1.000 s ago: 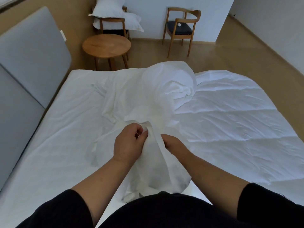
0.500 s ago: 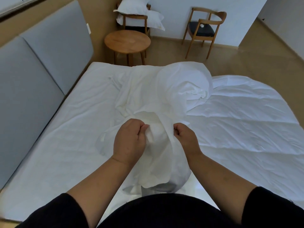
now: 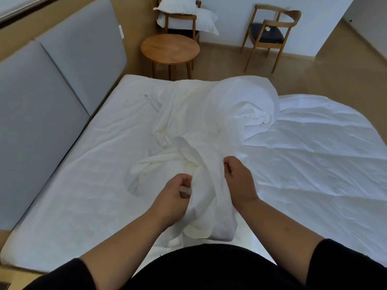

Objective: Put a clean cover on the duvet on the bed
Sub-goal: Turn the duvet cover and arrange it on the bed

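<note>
A crumpled white duvet cover (image 3: 201, 122) lies bunched across the middle of the bed (image 3: 73, 185), trailing toward me over the near edge. My left hand (image 3: 173, 197) pinches a fold of the cover at its left side. My right hand (image 3: 238, 181) grips the cover's edge just to the right, fingers curled. Between the two hands a loop of fabric stands up. The quilted white duvet (image 3: 314, 147) lies spread flat over the right half of the bed, its far end partly under the bunched cover.
A grey padded headboard (image 3: 52, 91) runs along the left. Beyond the bed stand a round wooden table (image 3: 169, 49), a chair stacked with white pillows (image 3: 184, 15), and a wooden chair with a dark seat (image 3: 270, 32). Bare floor lies at right.
The view has swung left. My left hand dropped lower and re-pinched the fabric; my right hand rose and moved apart from it, spreading the fold between them.
</note>
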{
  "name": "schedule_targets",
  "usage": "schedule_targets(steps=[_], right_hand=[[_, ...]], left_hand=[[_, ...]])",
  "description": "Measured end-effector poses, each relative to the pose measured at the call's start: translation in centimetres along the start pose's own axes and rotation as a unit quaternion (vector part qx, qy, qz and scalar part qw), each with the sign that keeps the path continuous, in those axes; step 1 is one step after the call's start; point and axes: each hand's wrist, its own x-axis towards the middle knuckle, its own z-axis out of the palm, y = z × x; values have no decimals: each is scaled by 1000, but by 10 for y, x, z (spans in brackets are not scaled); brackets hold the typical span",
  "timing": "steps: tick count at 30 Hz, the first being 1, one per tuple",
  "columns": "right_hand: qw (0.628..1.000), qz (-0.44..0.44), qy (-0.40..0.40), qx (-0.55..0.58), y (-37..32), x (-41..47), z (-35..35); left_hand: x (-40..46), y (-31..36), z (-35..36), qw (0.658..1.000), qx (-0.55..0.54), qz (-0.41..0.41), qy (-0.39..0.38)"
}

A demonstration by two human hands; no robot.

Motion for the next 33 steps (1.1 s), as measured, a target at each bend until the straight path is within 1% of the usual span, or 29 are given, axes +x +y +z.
schedule_targets(steps=[1,2,3,4,5,6,7,8,9,10,11,12,13,15,16,18,20,22,24,25,26,28,29,30,31,32,33], right_hand=[[1000,5,-4,8,-2,2,-1],[1000,12,-16,13,-5,2,-2],[999,22,-31,14,-9,1,-2],[998,35,-46,19,-12,0,-2],[996,53,-59,35,-15,-3,-1],[994,71,-65,60,-16,-6,-1],[990,87,-72,86,-19,-10,-1],[990,90,-64,85,-20,-15,-1],[996,71,-38,42,-20,-18,0],[999,37,-6,-31,-19,-21,1],[995,3,33,-95,-17,-24,3],[990,-25,71,-123,-17,-27,4],[987,-40,103,-115,-17,-30,4],[987,-49,143,-53,-20,-39,0],[987,-47,154,-17,-21,-45,-3],[988,-38,145,38,-27,-59,-10],[989,-7,122,85,-33,-74,-15],[984,21,125,128,-36,-87,-19],[980,23,148,134,-39,-99,-23],[980,11,158,117,-41,-105,-25],[982,-7,167,90,-44,-113,-28],[982,-69,171,28,-49,-126,-33],[980,-106,167,-11,-49,-132,-36],[981,-129,140,-46,-50,-136,-38],[985,-123,102,-59,-47,-139,-39],[994,-85,50,-41,-44,-139,-38],[1000,-12,-13,24,-44,-136,-36]], left_hand=[[8,-8,1,991,111,78,23],[17,-13,2,970,179,161,43],[25,-15,4,945,223,229,68],[35,-13,5,927,252,262,93],[43,-6,3,918,272,265,114],[52,1,0,921,276,247,116],[60,5,0,931,266,221,115],[68,5,0,942,258,193,96],[78,3,1,948,255,178,73],[85,1,0,954,243,165,52],[91,-1,0,964,218,149,26],[92,1,0,972,188,139,10],[92,5,1,980,146,135,-4],[96,11,2,977,143,161,-8],[95,18,0,968,169,185,-11],[100,27,-5,963,170,208,6],[108,38,-12,966,153,210,5],[116,48,-15,961,184,208,0],[123,55,-15,957,213,197,2],[125,59,-14,954,227,196,8],[124,64,-11,952,234,195,12],[126,68,-7,954,230,191,25],[126,71,-3,952,231,199,31],[124,74,1,950,231,206,31],[122,76,5,950,223,215,30],[119,79,9,955,204,215,29],[117,80,11,962,172,212,26]])
